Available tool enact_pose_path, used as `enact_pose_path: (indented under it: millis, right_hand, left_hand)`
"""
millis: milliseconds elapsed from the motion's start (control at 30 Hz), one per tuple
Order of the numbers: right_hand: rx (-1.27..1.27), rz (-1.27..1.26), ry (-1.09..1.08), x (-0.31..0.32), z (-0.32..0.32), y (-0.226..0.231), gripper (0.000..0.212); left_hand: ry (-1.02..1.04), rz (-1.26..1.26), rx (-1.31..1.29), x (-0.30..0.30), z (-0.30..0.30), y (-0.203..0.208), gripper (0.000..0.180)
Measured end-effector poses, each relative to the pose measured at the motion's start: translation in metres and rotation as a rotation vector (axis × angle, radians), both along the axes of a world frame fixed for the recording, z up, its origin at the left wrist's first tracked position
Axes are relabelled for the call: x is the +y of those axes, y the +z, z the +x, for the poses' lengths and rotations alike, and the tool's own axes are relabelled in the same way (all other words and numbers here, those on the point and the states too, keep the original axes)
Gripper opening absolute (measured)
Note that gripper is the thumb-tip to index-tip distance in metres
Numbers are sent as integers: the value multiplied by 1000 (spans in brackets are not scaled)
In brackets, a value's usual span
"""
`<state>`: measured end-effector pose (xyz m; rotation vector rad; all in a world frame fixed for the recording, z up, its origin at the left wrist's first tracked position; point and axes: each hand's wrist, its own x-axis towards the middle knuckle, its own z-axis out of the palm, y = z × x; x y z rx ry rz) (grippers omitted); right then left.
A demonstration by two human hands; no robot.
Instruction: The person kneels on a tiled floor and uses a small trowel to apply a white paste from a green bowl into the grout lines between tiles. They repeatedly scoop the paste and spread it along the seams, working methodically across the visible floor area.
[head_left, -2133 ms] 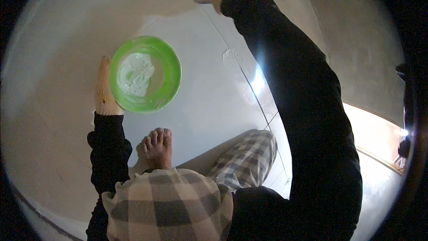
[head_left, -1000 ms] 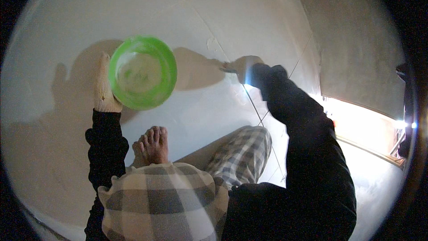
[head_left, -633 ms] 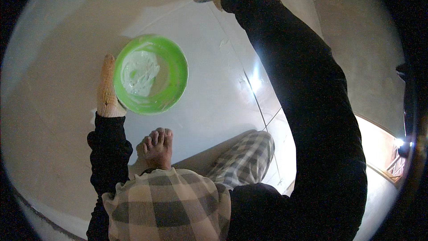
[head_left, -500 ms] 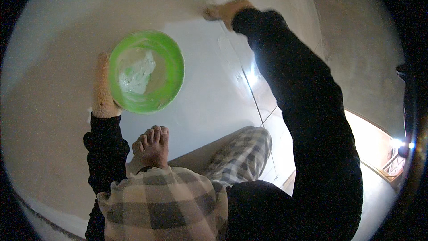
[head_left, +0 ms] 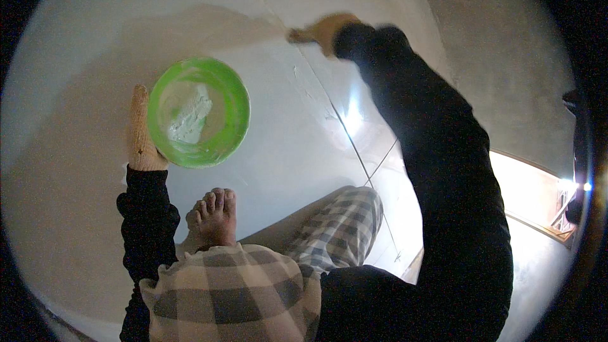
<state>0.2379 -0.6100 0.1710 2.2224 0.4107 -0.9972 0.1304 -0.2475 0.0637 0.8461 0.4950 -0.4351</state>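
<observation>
A round green bowl [head_left: 238, 106], smeared inside, carries a lump of white paste [head_left: 192, 116]. My left hand [head_left: 140, 136], in what looks like a tan knitted glove, grips the bowl's left side; its thumb points up along the rim and the other fingers are hidden under the bowl. Farther off, my right hand [head_left: 325, 33], also covered in tan, reaches over the pale tiled floor [head_left: 272, 133]. Its fingers are drawn together, their tips at a joint line [head_left: 303, 57] between tiles. Blur hides whether anything small is between them.
My bare foot [head_left: 218, 216] is planted below the bowl, and my bent knee in checked cloth [head_left: 345, 218] rises to its right. A grey surface [head_left: 500, 57] borders the tiles on the right. Beyond my right arm is a brightly lit opening [head_left: 522, 187].
The bowl has shifted slightly left and nearer to me with my left hand. My right hand has come slightly nearer along the joint, its fingertips still beside the line.
</observation>
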Motion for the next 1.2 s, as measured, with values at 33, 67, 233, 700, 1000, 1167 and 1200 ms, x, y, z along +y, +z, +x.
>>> enact_pose_path:
  millis: [33, 67, 233, 700, 1000, 1167, 1200]
  right_hand:
    - [-60, 167, -84, 19, 30, -8, 37]
    - [-133, 91, 113, 36, 44, -17, 36]
    - [-91, 223, -72, 62, -14, -25, 38]
    - [-113, 401, -132, 58, -164, 83, 60]
    - [-53, 420, -267, 198, -110, 35, 45]
    - [30, 500, -394, 185, -114, 8, 38]
    - [82, 560, -396, 174, -115, 10, 39]
  left_hand:
    - [-14, -25, 26, 1, 0, 4, 51]
    - [-37, -50, 30, 3, 1, 8, 51]
    - [-47, -34, 39, 5, -2, 17, 49]
    - [-446, 402, -326, -9, 25, 26, 77]
    - [-505, 646, -558, -32, -9, 34, 50]
    - [-315, 554, -488, -37, -21, 31, 49]
    - [-272, 512, -491, -38, -24, 28, 49]
